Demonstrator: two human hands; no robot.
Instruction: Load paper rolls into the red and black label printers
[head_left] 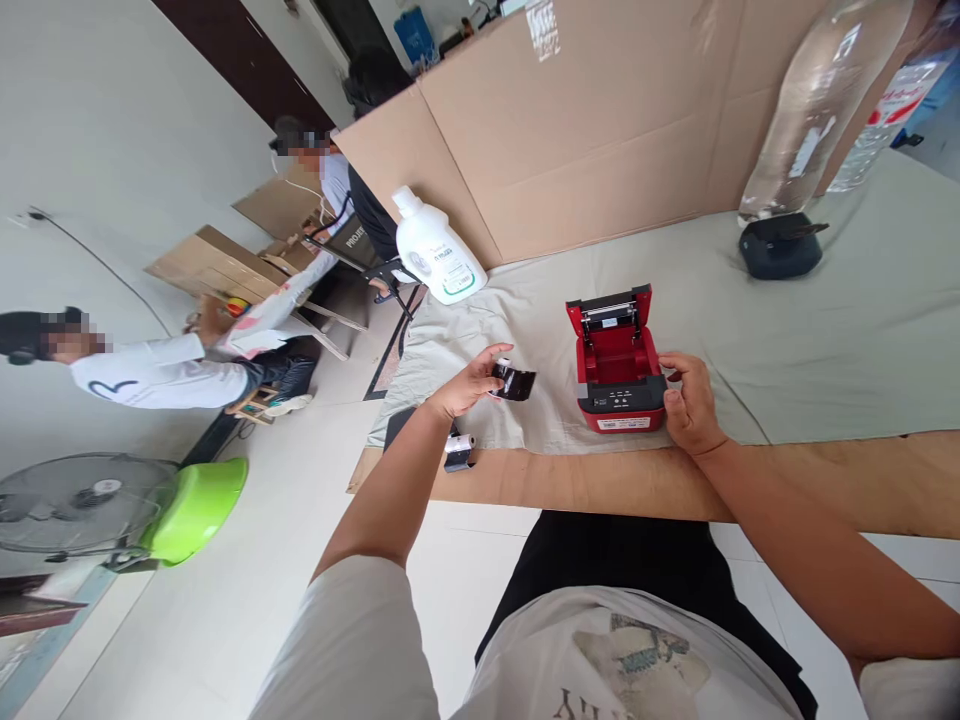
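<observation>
A red and black portable label printer (621, 395) stands on the cloth in front of me with its lid raised, and its red inner bay shows. Against the printer's right side my right hand (694, 405) is closed, fingers and thumb gripping its edge. To the left of the printer, my left hand (480, 380) pinches a small glossy black piece (514, 381) above the cloth; its exact kind is unclear. Beside my left forearm, near the table edge, lie a small white paper roll (460, 443) and a dark piece (458, 461), partly hidden by the arm.
A white detergent bottle (441, 250) stands at the back left by a cardboard screen (600, 120). On the right are a large clear bottle (821, 110), a labelled water bottle (892, 115) and a black object (780, 248). Other people sit left, near a fan (82, 505) and a green tub (202, 510).
</observation>
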